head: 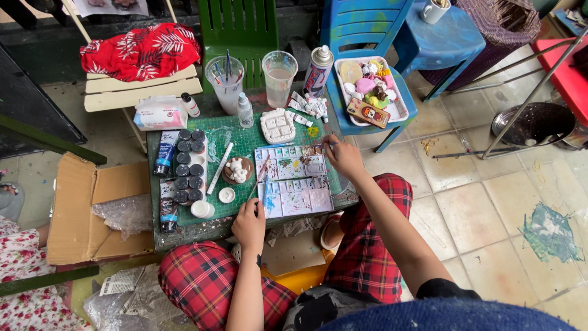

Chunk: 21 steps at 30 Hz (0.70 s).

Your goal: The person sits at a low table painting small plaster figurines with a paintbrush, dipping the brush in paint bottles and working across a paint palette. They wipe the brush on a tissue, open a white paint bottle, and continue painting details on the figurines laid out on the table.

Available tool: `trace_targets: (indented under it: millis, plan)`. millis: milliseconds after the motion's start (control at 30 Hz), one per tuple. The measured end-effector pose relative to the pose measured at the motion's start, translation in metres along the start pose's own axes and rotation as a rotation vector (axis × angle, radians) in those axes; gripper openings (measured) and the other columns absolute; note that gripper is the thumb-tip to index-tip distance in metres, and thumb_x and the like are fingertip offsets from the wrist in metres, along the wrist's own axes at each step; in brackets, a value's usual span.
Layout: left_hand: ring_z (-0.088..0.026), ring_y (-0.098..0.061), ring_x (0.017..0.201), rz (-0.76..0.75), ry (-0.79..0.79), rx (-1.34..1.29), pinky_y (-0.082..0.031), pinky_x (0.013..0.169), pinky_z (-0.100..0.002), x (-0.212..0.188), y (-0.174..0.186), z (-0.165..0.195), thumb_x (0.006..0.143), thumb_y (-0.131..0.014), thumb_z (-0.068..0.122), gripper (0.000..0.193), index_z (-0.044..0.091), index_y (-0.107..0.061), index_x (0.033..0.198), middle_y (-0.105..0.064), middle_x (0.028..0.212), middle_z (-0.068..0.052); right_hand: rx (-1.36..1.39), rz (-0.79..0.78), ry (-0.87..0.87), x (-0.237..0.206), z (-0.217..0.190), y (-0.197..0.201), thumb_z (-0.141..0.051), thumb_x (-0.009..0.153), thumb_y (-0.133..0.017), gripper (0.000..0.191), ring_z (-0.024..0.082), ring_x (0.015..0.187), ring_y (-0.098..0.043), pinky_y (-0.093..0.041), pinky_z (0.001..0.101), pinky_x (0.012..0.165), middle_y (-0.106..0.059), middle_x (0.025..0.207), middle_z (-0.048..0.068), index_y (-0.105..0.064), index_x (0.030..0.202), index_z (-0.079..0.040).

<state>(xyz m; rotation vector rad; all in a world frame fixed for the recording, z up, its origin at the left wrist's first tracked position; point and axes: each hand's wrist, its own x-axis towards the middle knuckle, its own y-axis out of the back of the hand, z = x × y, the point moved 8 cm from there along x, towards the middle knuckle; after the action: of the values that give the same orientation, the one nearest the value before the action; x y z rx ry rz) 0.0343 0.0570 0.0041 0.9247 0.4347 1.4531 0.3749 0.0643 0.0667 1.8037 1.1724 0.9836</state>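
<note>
While both hands work over the worktop (184, 236):
Left hand (248, 224): closed on a paintbrush (260, 178) beside the paint palette (295, 181).
Right hand (343, 156): pinching a thin brush (324, 144).

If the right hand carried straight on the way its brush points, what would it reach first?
The right hand aims its thin brush up-left over the paint palette. Next in that line is probably the white moulded plaster piece, though depth is hard to judge.

Soft even daylight, faint shadows, sharp focus, slight edge distortion.
</note>
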Motion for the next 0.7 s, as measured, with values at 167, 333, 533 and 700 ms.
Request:
trace_targets:
  millis: [167,333,533,700]
  plan:
    - [-0.031,-0.07,0.066,0.009,-0.007,0.019,-0.054,0.055,-0.043,-0.001,0.001,0.002,0.098,-0.067,0.025,0.009,0.017,-0.072,0.098,-0.071,0.084,-0.001,0.006,0.046,0.185,0.005,-0.018,0.005,-0.029,0.102,-0.058,0.017,0.038,0.067,-0.068,-0.05,0.0502,0.058,-0.073,0.079,0.012,-0.059,0.11,-0.014]
    - [-0.031,-0.07,0.067,0.011,-0.003,0.029,-0.054,0.054,-0.043,0.0,0.0,0.002,0.097,-0.068,0.025,0.009,0.018,-0.072,0.098,-0.071,0.083,-0.001,-0.053,0.004,0.073,0.006,-0.012,0.001,-0.029,0.102,-0.059,0.017,0.038,0.067,-0.068,-0.051,0.0514,0.06,-0.07,0.073,0.014,-0.061,0.11,-0.014]
    - [-0.031,-0.07,0.066,0.003,0.015,0.008,-0.055,0.054,-0.043,0.0,0.0,0.0,0.096,-0.068,0.025,0.009,0.017,-0.072,0.099,-0.072,0.083,-0.001,0.012,0.045,-0.002,0.004,-0.002,0.002,-0.027,0.103,-0.058,0.016,0.039,0.066,-0.068,-0.051,0.0513,0.062,-0.07,0.07,0.016,-0.062,0.108,-0.012]
    - [-0.031,-0.07,0.067,-0.002,0.005,0.0,-0.055,0.055,-0.042,-0.001,0.001,0.002,0.096,-0.069,0.023,0.008,0.016,-0.072,0.099,-0.071,0.082,-0.001,0.351,0.071,-0.206,-0.002,0.019,-0.003,-0.024,0.105,-0.054,0.017,0.029,0.061,-0.072,-0.055,0.0421,0.061,-0.073,0.074,0.013,-0.061,0.108,-0.009]
